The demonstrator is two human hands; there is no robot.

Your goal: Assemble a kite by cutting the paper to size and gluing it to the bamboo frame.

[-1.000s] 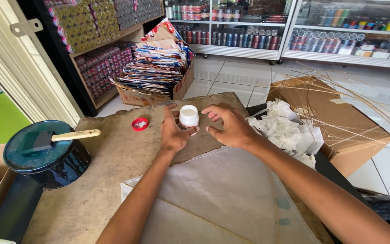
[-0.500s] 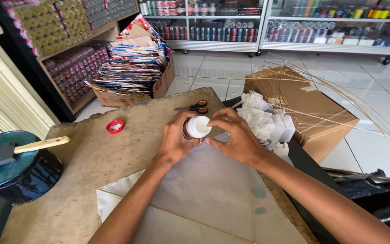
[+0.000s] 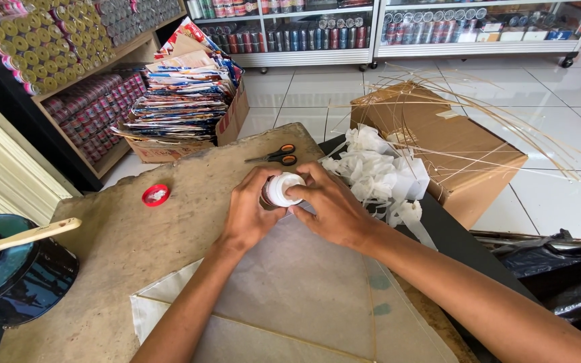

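Both my hands hold a small white round container (image 3: 284, 189) over a brown worn tabletop (image 3: 136, 235). My left hand (image 3: 250, 212) wraps its body from the left. My right hand (image 3: 331, 205) covers its right side, fingers on its white top. A red cap (image 3: 156, 195) lies on the table to the left of my hands. Under my forearms lies a pale sheet with thin sticks along its edges (image 3: 297, 296). Orange-handled scissors (image 3: 278, 156) lie just beyond the container.
A dark round tin (image 3: 8, 282) with a wooden-handled tool stands at the left. Crumpled white paper (image 3: 378, 175) and a cardboard box (image 3: 438, 144) with thin sticks sit on the right. A box of colourful packets (image 3: 186, 101) and stocked shelves stand behind.
My hands pulled the white container nearer and closed around it, tilting it. The view shifted, so the tin slid left and the scissors came into sight.
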